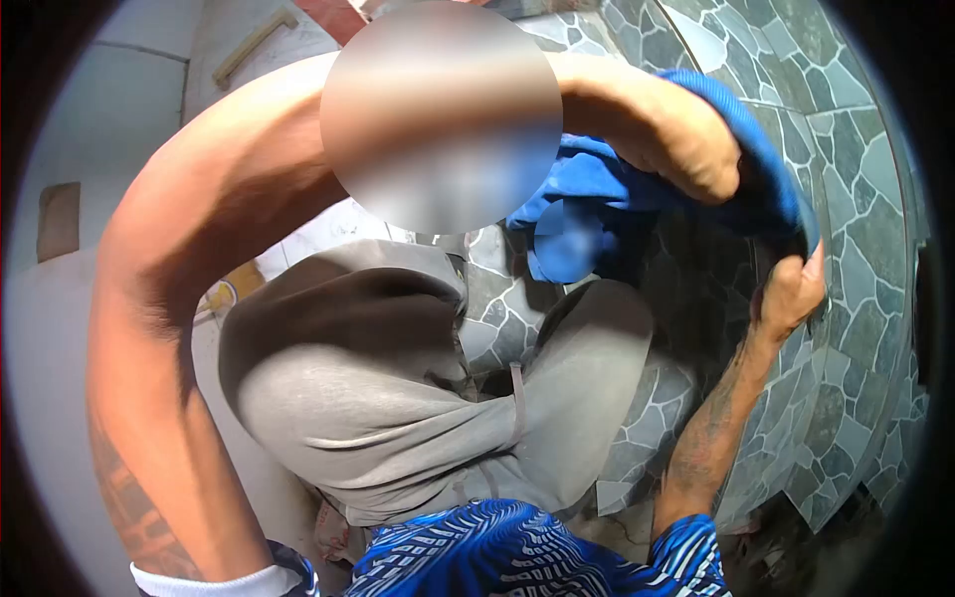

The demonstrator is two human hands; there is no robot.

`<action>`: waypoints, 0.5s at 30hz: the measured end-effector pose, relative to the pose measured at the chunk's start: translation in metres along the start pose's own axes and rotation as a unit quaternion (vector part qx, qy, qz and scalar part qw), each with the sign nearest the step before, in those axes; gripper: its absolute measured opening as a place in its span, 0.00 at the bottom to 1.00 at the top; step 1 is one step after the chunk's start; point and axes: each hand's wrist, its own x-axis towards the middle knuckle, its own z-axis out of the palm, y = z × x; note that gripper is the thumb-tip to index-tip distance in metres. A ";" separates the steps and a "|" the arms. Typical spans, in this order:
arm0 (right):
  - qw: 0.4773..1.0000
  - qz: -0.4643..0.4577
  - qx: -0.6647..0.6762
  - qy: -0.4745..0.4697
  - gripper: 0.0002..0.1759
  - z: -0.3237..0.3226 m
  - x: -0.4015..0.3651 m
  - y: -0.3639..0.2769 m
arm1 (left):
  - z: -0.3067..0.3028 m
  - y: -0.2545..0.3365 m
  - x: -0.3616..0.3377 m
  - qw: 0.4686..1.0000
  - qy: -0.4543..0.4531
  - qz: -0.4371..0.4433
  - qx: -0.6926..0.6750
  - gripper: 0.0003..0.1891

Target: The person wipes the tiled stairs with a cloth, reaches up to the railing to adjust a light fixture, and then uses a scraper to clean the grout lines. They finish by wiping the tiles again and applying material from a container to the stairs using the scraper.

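Blue cloth (607,179) is held up beyond the knees (617,318), its outer edge toward the stone-patterned surface (860,199), with some open room between. The right hand (791,297) has its grip closed on that edge; the left hand (704,159) sits against the cloth, fingers hidden, grip undeterminable.

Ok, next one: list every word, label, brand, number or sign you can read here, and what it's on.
None can be read.
Blue cloth: no lettering visible.
Patterned shirt: no letters I can make out.
Dark marks on the right forearm: too unclear to read.
Blurred patches: anything beneath is hidden.
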 end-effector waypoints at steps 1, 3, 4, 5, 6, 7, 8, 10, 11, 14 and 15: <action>1.000 0.018 0.020 -0.001 0.28 0.002 0.003 -0.013 | -0.002 0.001 -0.001 0.998 0.031 -0.005 -0.045 0.14; 0.993 0.093 0.054 -0.049 0.22 -0.006 0.016 -0.013 | -0.009 0.003 0.003 0.986 0.091 -0.011 -0.137 0.15; 0.988 0.096 0.036 -0.117 0.22 0.000 0.016 -0.032 | -0.016 0.004 0.004 0.976 0.125 -0.011 -0.181 0.15; 0.978 0.099 0.022 -0.184 0.23 0.008 0.015 -0.046 | -0.025 0.006 0.005 0.964 0.154 -0.009 -0.218 0.15; 0.961 0.105 -0.012 -0.255 0.26 0.008 0.014 -0.027 | -0.040 0.004 0.007 0.948 0.188 -0.006 -0.255 0.16; 0.942 0.112 -0.043 -0.314 0.28 0.001 0.008 0.003 | -0.051 0.006 0.011 0.934 0.216 -0.002 -0.285 0.16; 0.928 0.145 -0.099 -0.327 0.28 0.001 -0.001 0.021 | -0.066 0.003 0.009 0.918 0.250 -0.003 -0.309 0.17; 0.892 0.176 -0.203 -0.364 0.30 0.009 -0.019 0.056 | -0.102 -0.013 -0.001 0.880 0.330 -0.007 -0.342 0.17; 0.869 0.173 -0.253 -0.388 0.32 0.015 -0.029 0.073 | -0.117 -0.022 -0.011 0.861 0.366 -0.011 -0.352 0.18; 0.881 0.050 -0.291 -0.370 0.40 0.040 -0.076 0.118 | -0.130 -0.067 -0.045 0.848 0.470 -0.048 -0.240 0.20; 0.885 0.039 -0.305 -0.349 0.42 0.044 -0.078 0.103 | -0.116 -0.058 -0.044 0.823 0.511 -0.085 -0.234 0.20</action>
